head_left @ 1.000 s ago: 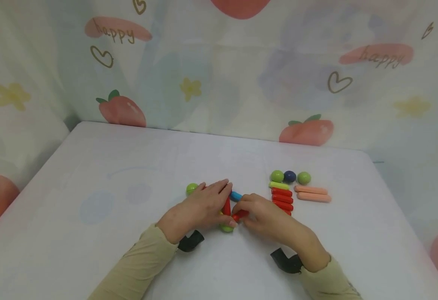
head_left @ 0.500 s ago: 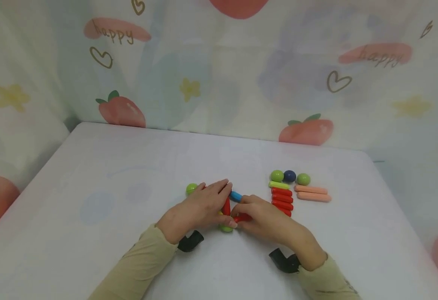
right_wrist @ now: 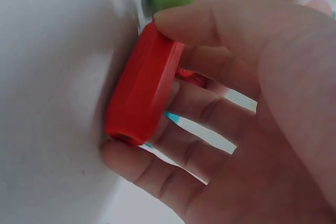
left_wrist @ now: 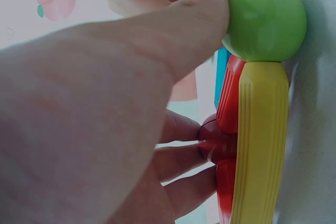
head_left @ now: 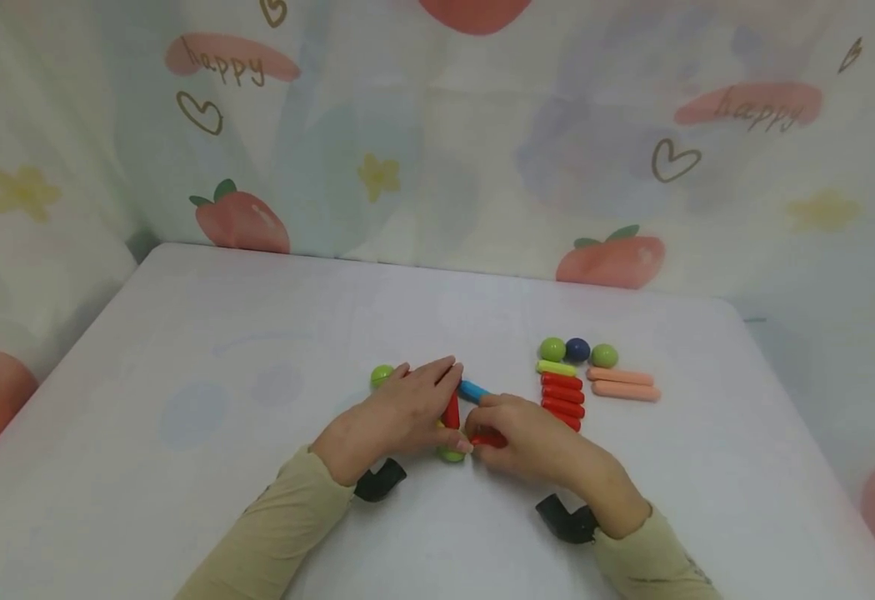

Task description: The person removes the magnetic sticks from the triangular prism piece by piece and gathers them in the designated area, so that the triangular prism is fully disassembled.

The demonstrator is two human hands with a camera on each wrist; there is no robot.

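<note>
My left hand [head_left: 400, 408] reaches over a build of toy rods and balls, fingers extended. In the left wrist view, its thumb touches a green ball [left_wrist: 265, 19] joined to a yellow rod [left_wrist: 262, 129], and its fingertips rest on a red ball [left_wrist: 219, 144] between red rods. My right hand [head_left: 531, 437] grips a short red rod [right_wrist: 142, 85], thumb near one end and little finger at the other, next to the green ball. A blue rod [head_left: 473, 390] slants from the build toward the right hand. The hands hide part of the build.
Right of the hands lie a row of red rods [head_left: 562, 395], a lime rod [head_left: 557, 367], two peach rods [head_left: 625, 390], two green balls [head_left: 605, 356] and a dark blue ball [head_left: 577, 350]. Black curved pieces [head_left: 381, 481] sit by both wrists. A printed curtain [head_left: 467, 167] backs the white table [head_left: 295, 300].
My right hand has shifted slightly right and toward me with the red rod, whose end has drawn away a little from the build. My left hand stays in place.
</note>
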